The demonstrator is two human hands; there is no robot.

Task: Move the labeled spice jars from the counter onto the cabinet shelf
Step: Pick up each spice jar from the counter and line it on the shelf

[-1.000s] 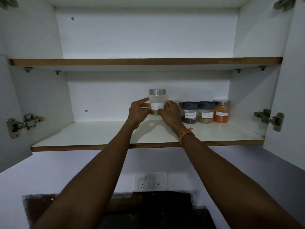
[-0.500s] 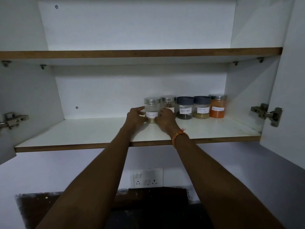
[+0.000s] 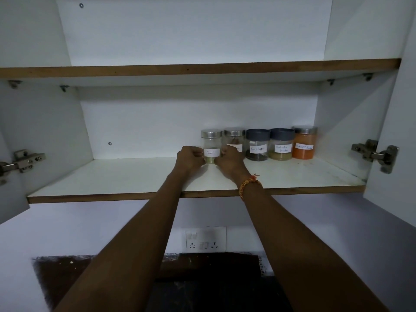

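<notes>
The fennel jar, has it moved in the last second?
Yes. The fennel jar went down onto the lower shelf and back into the row, ending beside the silver-lidded jar, which it earlier hid.

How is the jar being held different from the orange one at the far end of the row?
The fennel jar is nearly empty, with a little greenish spice at the bottom; the orange jar is almost full of orange powder. The fennel jar is gripped by the left hand and right hand; the orange jar stands untouched. The fennel jar sits at the row's left end, the orange jar at its right. Both have silver lids and white handwritten labels.
</notes>
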